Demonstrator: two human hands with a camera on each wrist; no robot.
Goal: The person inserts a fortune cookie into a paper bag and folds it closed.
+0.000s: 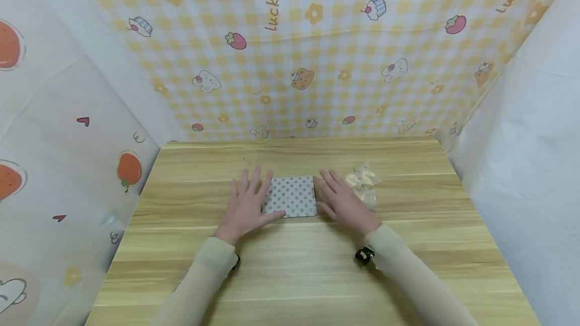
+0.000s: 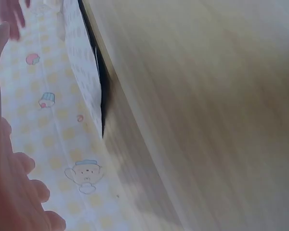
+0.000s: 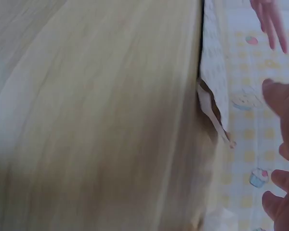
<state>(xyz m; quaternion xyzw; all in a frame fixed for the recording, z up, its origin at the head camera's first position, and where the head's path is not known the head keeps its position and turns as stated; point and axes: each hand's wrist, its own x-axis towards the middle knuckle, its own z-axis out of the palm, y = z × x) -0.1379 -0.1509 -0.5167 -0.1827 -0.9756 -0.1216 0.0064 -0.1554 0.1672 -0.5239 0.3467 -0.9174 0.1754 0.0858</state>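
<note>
A flat white paper bag (image 1: 291,196) with grey dots lies on the wooden table in the head view. Its right end gapes a little in the right wrist view, where the loose paper edge (image 3: 213,111) shows. My left hand (image 1: 246,208) is at the bag's left end, fingers spread, thumb over the near left corner; touching or hovering, I cannot tell. Beside the right end is my right hand (image 1: 346,205), fingers extended, holding nothing. Several small clear packets (image 1: 368,177) with pale yellow contents lie just right of it, partly hidden by the hand.
The wooden tabletop (image 1: 290,275) stretches in front of the bag and to both sides. A yellow checked cloth (image 1: 290,54) hangs behind the table's back edge. White cloths (image 1: 521,130) stand along the left and right sides.
</note>
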